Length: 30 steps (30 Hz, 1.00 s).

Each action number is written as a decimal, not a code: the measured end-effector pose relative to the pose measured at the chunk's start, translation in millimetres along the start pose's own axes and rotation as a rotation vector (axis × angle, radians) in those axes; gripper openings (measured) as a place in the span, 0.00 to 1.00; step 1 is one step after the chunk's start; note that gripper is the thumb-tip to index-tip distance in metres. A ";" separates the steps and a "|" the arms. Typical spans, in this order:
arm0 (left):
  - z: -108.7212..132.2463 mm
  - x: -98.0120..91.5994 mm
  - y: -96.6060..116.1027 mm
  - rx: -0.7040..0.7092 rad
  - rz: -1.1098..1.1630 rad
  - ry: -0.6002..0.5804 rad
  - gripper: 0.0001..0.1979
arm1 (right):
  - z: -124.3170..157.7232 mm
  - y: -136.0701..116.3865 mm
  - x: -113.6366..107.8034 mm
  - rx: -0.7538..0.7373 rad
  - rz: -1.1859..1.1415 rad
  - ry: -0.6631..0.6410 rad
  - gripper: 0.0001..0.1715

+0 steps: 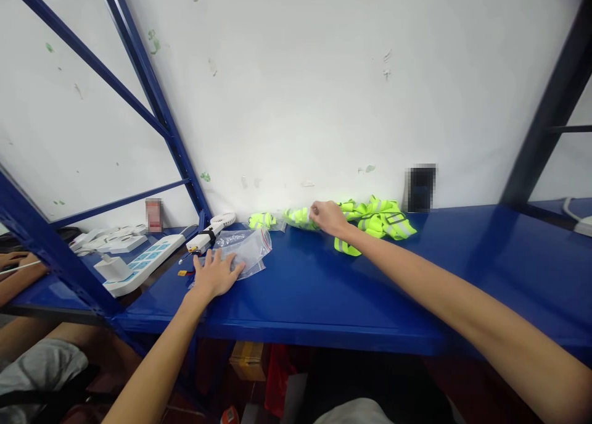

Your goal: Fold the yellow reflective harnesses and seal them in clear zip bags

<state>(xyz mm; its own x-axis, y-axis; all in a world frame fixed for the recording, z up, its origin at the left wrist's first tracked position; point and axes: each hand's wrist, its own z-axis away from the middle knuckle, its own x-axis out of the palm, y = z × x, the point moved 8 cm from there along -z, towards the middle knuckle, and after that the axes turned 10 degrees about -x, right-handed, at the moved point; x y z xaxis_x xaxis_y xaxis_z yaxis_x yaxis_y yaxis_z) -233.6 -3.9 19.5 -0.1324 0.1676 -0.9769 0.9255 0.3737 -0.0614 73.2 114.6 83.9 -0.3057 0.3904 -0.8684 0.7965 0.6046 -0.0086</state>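
My left hand lies with its fingers spread over clear zip-lock bags on the blue shelf. My right hand reaches to the back, its fingers curled closed beside a bundle of neon-yellow reflective strap, which looks bagged. Whether the fingertips grip this bundle is hidden. Just right of that hand, a loose heap of neon-yellow reflective straps with silver bands spreads along the wall. Another small reflective bundle rests to the left, on clear plastic.
A white handheld fan and small wires lie left of the bags. Beyond the blue upright are a power strip and another person's arm. A dark blurred object leans on the wall. Below the shelf stands a cardboard box.
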 end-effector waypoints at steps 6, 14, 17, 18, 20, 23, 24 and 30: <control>4.3 -66.9 27.8 0.122 0.197 0.408 0.21 | 56.3 -42.4 -45.5 -0.199 -0.008 0.227 0.15; 31.4 -112.5 171.8 0.750 0.732 0.225 0.17 | 118.3 -52.3 -37.1 -0.451 -0.422 0.144 0.14; 42.4 -106.9 219.6 0.869 0.637 0.188 0.16 | 112.0 -20.3 -45.1 -0.257 -0.507 0.218 0.19; 46.4 -101.7 230.5 0.894 0.579 0.189 0.16 | 110.9 -13.0 -45.0 -0.216 -0.516 0.202 0.19; 53.2 -87.6 244.0 0.920 0.480 0.168 0.17 | 109.9 -3.5 -38.5 -0.171 -0.522 0.099 0.19; 59.0 -69.4 246.5 0.908 0.427 0.124 0.20 | 109.7 10.7 -20.1 -0.106 -0.495 -0.071 0.17; 59.8 -66.7 245.0 0.895 0.426 0.125 0.21 | 108.8 16.8 -15.0 -0.083 -0.485 -0.087 0.17; 67.6 -67.6 249.4 0.918 0.381 0.175 0.15 | 100.4 39.6 4.5 -0.058 -0.463 -0.042 0.18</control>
<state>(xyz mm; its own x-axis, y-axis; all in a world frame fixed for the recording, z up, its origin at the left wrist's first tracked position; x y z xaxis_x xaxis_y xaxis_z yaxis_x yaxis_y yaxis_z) 30.1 16.3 56.4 0.2474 0.2885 -0.9250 0.8224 -0.5672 0.0431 155.7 70.7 29.9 -0.5998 0.0420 -0.7991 0.5503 0.7467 -0.3738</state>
